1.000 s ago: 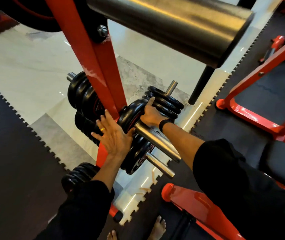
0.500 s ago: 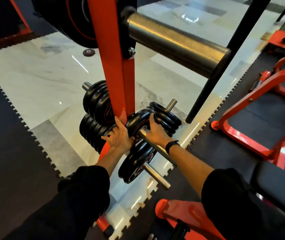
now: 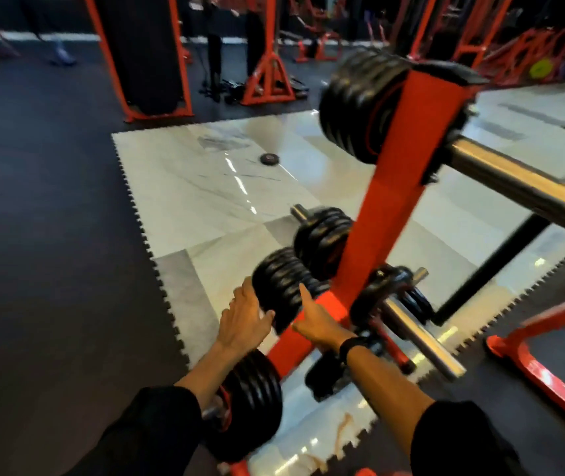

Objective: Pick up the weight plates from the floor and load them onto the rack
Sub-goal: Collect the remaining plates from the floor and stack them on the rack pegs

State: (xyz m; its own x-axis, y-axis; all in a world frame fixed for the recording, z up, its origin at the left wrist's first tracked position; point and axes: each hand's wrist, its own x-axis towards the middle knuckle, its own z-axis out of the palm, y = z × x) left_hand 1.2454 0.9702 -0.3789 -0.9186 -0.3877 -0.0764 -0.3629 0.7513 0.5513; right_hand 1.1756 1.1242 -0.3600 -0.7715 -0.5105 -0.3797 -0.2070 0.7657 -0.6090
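Observation:
The orange rack post [image 3: 387, 207] stands on the pale tile floor with black weight plates on chrome pegs. My left hand [image 3: 245, 319] curls over the outer edge of a stack of plates [image 3: 283, 286] low on the rack's left side. My right hand [image 3: 319, 322] lies flat against the near side of that stack, fingers stretched out, a black band on the wrist. More plates [image 3: 379, 290] sit on the right-hand peg [image 3: 422, 338]. One small black plate [image 3: 269, 159] lies alone on the tiles farther away. The picture is motion-blurred.
More stacks hang at the rack's top [image 3: 360, 101], middle [image 3: 322, 238] and bottom [image 3: 250, 403]. A thick bare chrome peg [image 3: 521, 187] juts right. A black slanted bar [image 3: 500, 255] and an orange bench frame [image 3: 542, 365] stand to the right. Dark foam mats border the tiles; machines and people are far behind.
Both hands have left the plates on the right-hand peg and moved to the stack on the left side. My view has swung up and left, showing the gym floor.

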